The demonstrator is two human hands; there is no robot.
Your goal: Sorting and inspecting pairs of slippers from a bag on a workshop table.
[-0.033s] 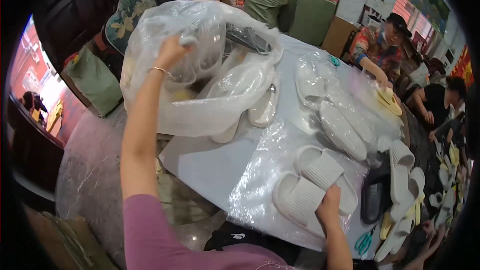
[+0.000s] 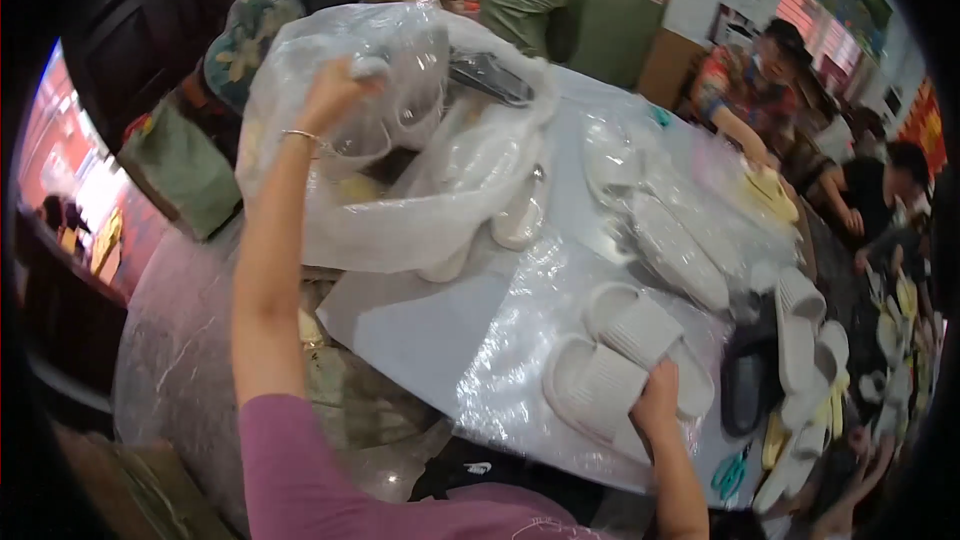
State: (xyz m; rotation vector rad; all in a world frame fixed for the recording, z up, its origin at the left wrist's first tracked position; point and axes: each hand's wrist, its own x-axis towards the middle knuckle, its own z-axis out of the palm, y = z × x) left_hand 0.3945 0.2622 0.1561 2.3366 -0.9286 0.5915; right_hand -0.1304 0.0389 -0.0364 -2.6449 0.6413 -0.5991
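Note:
My left hand [image 2: 342,90] is raised over the large clear plastic bag [image 2: 370,250], fingers curled round something small and whitish that blurs. Inside the bag lie wrapped slippers, among them a dark pair [image 2: 492,78]. My right hand [image 2: 657,398] grips the inner edge of a pair of white ribbed-strap slippers [image 2: 597,390]; its fingertips are partly hidden by the slipper. That pair lies on a flat clear plastic sheet or bag [image 2: 500,365] on the pale table [image 2: 400,330]. Just beyond are white slippers in clear wrapping [image 2: 675,250].
To the right lie a black slipper [image 2: 742,380], more white slippers [image 2: 797,340] and teal-handled scissors [image 2: 730,475]. Across the table, a person in a patterned top [image 2: 745,90] handles a yellow slipper [image 2: 768,195]. Green sacks [image 2: 185,170] stand on the floor.
The whole view has shifted slightly. Both hands stay at nearly the same places, the left above the bag and the right on the white slippers.

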